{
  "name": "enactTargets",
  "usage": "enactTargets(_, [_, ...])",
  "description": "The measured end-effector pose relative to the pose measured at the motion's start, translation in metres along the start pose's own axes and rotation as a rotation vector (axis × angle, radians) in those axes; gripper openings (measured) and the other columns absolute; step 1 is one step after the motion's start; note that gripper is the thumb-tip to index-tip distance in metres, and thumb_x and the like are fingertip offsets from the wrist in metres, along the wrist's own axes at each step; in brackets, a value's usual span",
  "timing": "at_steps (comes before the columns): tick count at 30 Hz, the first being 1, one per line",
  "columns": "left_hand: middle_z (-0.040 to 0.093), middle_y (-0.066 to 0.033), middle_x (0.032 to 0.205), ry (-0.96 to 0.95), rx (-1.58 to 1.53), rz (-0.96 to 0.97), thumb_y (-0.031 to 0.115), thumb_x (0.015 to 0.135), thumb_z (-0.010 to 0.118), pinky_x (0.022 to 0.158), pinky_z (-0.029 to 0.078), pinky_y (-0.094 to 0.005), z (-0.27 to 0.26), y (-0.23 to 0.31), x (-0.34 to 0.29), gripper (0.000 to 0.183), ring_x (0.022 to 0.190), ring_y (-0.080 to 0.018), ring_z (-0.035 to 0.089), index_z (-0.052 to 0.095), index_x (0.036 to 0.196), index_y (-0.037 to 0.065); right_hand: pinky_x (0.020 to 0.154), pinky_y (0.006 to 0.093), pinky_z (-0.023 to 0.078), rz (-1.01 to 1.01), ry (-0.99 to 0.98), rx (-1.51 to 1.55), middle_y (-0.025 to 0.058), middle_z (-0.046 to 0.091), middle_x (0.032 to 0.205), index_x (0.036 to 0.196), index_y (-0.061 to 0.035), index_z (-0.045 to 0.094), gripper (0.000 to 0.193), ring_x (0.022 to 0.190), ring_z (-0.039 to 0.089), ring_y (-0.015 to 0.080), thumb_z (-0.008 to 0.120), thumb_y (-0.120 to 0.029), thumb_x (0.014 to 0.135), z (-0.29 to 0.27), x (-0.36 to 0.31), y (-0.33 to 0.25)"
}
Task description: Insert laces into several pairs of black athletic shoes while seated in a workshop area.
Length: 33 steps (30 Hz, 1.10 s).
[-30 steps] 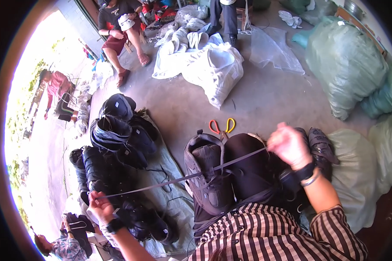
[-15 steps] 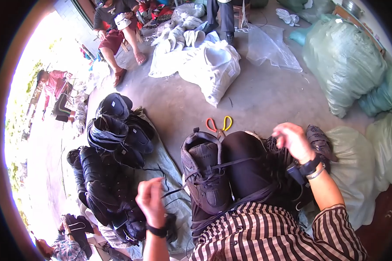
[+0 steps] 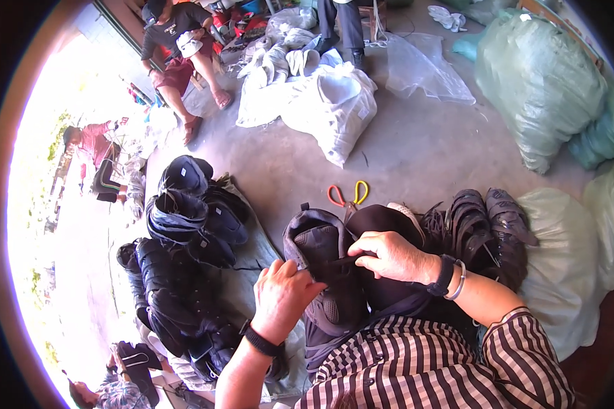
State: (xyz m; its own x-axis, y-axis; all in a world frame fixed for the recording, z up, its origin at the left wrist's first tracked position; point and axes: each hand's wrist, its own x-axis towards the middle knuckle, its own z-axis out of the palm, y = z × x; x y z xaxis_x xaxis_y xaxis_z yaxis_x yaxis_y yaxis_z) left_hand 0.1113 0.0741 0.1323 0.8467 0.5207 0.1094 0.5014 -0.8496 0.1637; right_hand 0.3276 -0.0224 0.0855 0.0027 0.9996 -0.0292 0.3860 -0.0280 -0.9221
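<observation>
A dark grey shoe upper (image 3: 314,238) rests on my lap with its collar facing away from me. My left hand (image 3: 283,296) is closed at the near left side of its lacing, fingers pinched on a dark shoelace. Over the upper's right side, my right hand (image 3: 396,258) pinches the same shoe's lace (image 3: 340,262) between thumb and fingers. The lace ends are partly hidden by my fingers. Just beyond the upper lie scissors (image 3: 348,204) with one red and one yellow handle.
Stacked black shoe uppers (image 3: 177,286) lie on a sheet at my left; more dark uppers (image 3: 474,221) sit at my right. Pale sacks (image 3: 559,266) and a large bulging bag (image 3: 539,88) flank the right. A white sack (image 3: 334,109) lies ahead. Other people sit nearby.
Both hands have come inward from wide apart to the upper: the left moved right, the right moved left and down. The view has shifted slightly.
</observation>
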Motion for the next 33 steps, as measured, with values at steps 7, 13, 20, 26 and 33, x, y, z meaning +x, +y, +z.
enactTargets(7, [0.053,-0.0016,0.079,-0.071,0.157,0.014,0.014,0.065,0.073,0.07,0.045,-0.0361,-0.015,0.004,0.0,0.012,0.081,-0.0233,0.053,0.067,0.075,0.015,0.052,0.0259,0.049,0.064,-0.035,0.206,0.0107,0.063,0.088,0.097,0.0043,0.063,0.016,0.051,0.06,0.0145,0.059,-0.006,0.086,-0.004,0.004,0.007])
enactTargets(13, [0.057,-0.003,0.076,0.318,-0.231,0.084,0.005,0.068,0.07,0.059,0.048,-0.0326,0.024,0.011,0.008,0.017,0.067,-0.0218,0.058,0.063,0.082,0.013,0.052,0.0252,0.049,0.088,-0.068,0.234,0.0101,0.064,0.088,0.097,0.0045,0.063,0.016,0.051,0.06,0.0135,0.06,-0.005,0.084,-0.003,0.007,0.006])
enactTargets(20, [0.052,-0.0084,0.069,0.538,-0.447,-0.125,-0.004,0.073,0.064,0.054,0.045,-0.0304,0.067,-0.017,0.005,0.016,0.055,-0.0218,0.054,0.058,0.085,0.006,0.051,0.0256,0.048,0.096,-0.081,0.114,0.0095,0.063,0.085,0.095,0.004,0.062,0.017,0.05,0.059,0.0143,0.064,-0.008,0.083,-0.003,0.006,-0.002])
enactTargets(26, [0.05,-0.0107,0.085,0.668,-0.474,-0.152,0.0,0.075,0.064,0.058,0.043,-0.0297,0.088,-0.016,-0.008,0.021,0.064,-0.0199,0.051,0.053,0.091,0.005,0.06,0.0278,0.048,-0.152,0.118,-0.091,0.007,0.064,0.07,0.079,0.0006,0.066,0.011,0.061,0.061,0.0163,0.069,-0.01,0.079,-0.02,0.002,0.018])
enactTargets(33, [0.047,-0.0093,0.098,0.493,-0.711,-0.386,0.015,0.078,0.069,0.062,0.042,-0.0276,0.092,-0.005,-0.053,0.035,0.072,-0.0164,0.048,0.053,0.107,0.004,0.055,0.0277,0.046,0.013,0.358,-0.199,0.0055,0.058,0.078,0.09,-0.0014,0.063,0.016,0.056,0.054,0.0134,0.069,-0.006,0.076,-0.047,-0.024,0.033])
